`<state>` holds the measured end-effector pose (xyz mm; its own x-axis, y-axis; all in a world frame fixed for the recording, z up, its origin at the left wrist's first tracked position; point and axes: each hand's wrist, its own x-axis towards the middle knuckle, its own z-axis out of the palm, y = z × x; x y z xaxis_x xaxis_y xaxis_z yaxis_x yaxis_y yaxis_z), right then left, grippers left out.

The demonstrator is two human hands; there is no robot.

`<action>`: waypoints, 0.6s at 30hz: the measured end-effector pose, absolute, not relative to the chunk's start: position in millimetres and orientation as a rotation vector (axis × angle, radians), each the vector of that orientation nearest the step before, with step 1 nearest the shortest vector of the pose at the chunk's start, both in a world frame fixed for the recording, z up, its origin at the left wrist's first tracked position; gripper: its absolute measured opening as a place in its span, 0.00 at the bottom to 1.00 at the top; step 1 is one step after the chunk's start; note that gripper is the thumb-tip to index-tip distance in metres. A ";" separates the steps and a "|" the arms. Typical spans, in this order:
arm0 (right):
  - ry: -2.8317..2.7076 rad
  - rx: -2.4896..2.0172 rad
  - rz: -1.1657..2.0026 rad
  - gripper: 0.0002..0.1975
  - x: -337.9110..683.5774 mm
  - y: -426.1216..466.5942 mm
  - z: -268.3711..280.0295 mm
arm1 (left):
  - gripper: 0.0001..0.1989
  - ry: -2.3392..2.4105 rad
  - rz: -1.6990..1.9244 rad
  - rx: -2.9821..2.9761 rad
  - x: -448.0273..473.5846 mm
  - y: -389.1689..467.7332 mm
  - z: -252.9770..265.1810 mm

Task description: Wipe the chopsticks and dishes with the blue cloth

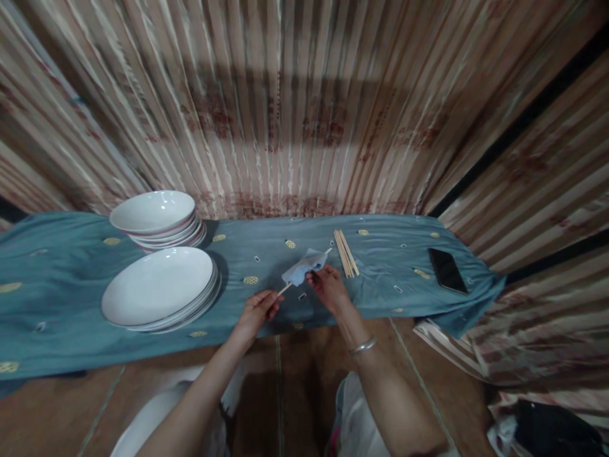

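Note:
Over the front part of the table, my left hand (261, 308) pinches the near end of a thin wooden chopstick (285, 289). A light blue cloth (304, 266) lies around the middle of that chopstick, and its pale far tip pokes out past the cloth. Closed on the cloth's right edge is my right hand (328, 285), with a silver bangle on its wrist. Several more chopsticks (346, 254) lie side by side on the table just beyond my right hand.
A stack of white plates (159, 289) stands on the left of the teal tablecloth (266, 235), with stacked bowls (155, 212) behind it. A black phone (447, 270) lies at the right end. Patterned curtains (304, 127) hang along the back.

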<state>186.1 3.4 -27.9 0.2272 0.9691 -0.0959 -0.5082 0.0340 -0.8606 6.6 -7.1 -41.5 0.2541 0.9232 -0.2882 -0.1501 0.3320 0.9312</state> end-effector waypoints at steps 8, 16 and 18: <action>-0.568 -0.900 1.435 0.11 155.0 -0.4 -37.9 | 0.17 1.012 0.944 0.935 7.4 -5.2 -41.9; -0.537 -0.889 1.409 0.11 163.0 -0.6 -33.8 | 0.18 1.035 0.931 0.975 3.5 -6.5 -38.2; -0.538 -0.890 1.409 0.11 161.1 -1.2 -34.6 | 0.17 1.035 0.931 0.973 3.3 -6.2 -39.6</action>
